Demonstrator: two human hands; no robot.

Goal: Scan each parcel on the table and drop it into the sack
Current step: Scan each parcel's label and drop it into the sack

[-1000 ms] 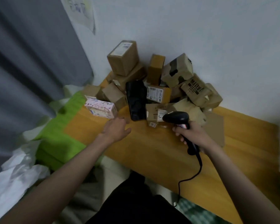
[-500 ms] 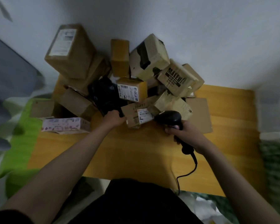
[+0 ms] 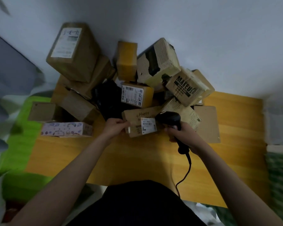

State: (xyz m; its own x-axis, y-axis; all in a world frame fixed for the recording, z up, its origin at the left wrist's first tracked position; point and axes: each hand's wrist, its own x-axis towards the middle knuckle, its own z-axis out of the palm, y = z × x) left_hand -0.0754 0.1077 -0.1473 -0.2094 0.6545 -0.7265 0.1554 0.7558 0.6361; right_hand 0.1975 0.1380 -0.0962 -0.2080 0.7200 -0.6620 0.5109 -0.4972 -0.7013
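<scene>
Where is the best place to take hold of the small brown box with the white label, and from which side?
Probably its left end, from the left, where the left hand pinches the box; that leaves the label uncovered for the scanner.

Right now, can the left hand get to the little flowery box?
Probably yes. The left hand holds the brown parcel, but the flowery box lies just to its left, with bare table between.

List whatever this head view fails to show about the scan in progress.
- White label on the brown cardboard parcel: print too blurred to read.
- Black handheld scanner: trigger hidden under the right hand.
- Left hand: fingertips hidden behind the parcel.
- Sack: cannot be identified.
</scene>
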